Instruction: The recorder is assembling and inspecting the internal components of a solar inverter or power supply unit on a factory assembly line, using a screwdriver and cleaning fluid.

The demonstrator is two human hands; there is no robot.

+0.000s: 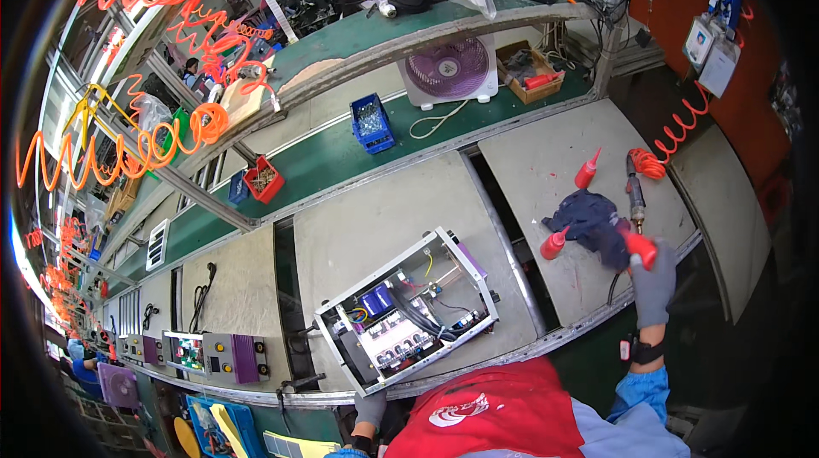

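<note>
Holding red bottle (640,248), right grip (654,289) (left grip (370,408) by chassis (376,275)).

Bright workbench (375,211); fisheye-bent edges, black corners, glare far left.

Right grip (654,292) round red bottle (640,249) — left grip (370,409) beside open metal-framed unit (408,313).

Chassis (408,321) left of apparent rag (589,217)
</note>
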